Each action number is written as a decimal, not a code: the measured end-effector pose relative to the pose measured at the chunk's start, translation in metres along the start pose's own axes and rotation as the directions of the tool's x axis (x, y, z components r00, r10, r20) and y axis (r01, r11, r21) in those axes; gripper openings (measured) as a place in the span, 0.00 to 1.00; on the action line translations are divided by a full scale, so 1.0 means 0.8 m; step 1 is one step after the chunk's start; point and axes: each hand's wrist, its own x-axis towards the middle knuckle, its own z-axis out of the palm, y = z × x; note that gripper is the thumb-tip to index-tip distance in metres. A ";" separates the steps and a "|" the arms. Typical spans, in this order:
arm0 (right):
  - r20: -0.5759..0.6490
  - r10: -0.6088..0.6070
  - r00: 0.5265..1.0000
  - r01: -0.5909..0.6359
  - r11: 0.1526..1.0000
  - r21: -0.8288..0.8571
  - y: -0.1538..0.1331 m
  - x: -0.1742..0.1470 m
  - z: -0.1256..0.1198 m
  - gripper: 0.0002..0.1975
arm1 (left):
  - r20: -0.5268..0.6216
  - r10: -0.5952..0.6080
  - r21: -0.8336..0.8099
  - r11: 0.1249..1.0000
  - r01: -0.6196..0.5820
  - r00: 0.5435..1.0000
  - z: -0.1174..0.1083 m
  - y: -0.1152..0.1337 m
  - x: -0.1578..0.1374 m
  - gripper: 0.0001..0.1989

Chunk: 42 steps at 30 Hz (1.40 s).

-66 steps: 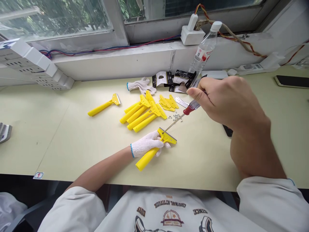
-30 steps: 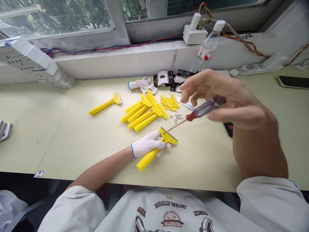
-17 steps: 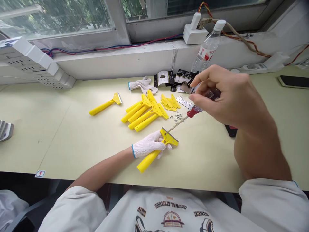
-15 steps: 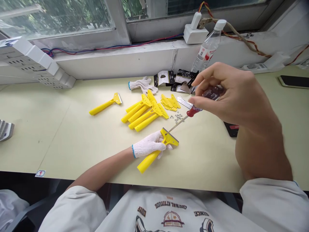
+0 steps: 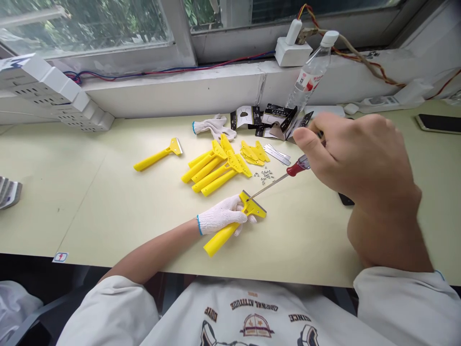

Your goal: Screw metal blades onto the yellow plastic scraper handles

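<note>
My left hand, in a white knit glove, is closed around the neck of a yellow scraper just above the table. The scraper's head points up and right, with a blade along its edge. My bare right hand is wrapped round the clear handle of a screwdriver with a red collar. The screwdriver's tip meets the left side of the scraper's head, where a screw may sit. Beyond lie small screws, metal blades, yellow cover plates and several yellow scraper handles.
One scraper lies apart at left. A spare glove, black-and-white packaging and a plastic bottle stand along the back. White boxes are stacked at the far left; a phone rests at right.
My right hand has turned over around the screwdriver handle, its knuckles now uppermost, and the handle has shifted slightly right. The left hand and scraper have hardly moved.
</note>
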 end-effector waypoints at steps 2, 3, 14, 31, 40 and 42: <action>-0.044 0.033 0.999 -0.036 0.996 -0.083 0.002 -0.003 0.004 0.20 | -0.010 -0.006 0.005 1.000 0.006 1.000 0.001 0.000 -0.001 0.24; -0.014 -0.019 1.000 0.018 0.998 -0.060 0.005 -0.003 0.004 0.18 | -0.016 -0.008 0.004 1.000 0.008 1.000 0.001 0.001 -0.001 0.24; 0.266 -0.513 0.816 0.366 0.815 0.450 0.036 0.012 -0.032 0.19 | -0.031 0.001 0.003 1.000 -0.001 1.000 0.001 0.000 -0.001 0.22; 0.224 -0.628 0.746 0.396 0.688 0.609 0.047 0.021 -0.021 0.17 | -0.042 -0.015 -0.015 1.000 0.015 0.999 0.005 0.005 -0.002 0.23; 0.166 -0.364 0.917 0.337 0.926 0.166 0.022 0.014 -0.010 0.11 | -0.043 -0.028 -0.023 0.999 0.027 0.999 0.001 0.002 0.000 0.22; 0.197 -0.449 0.872 0.379 0.872 0.310 0.026 0.015 -0.014 0.09 | -0.035 -0.019 -0.027 0.999 0.018 0.999 0.000 0.000 0.000 0.23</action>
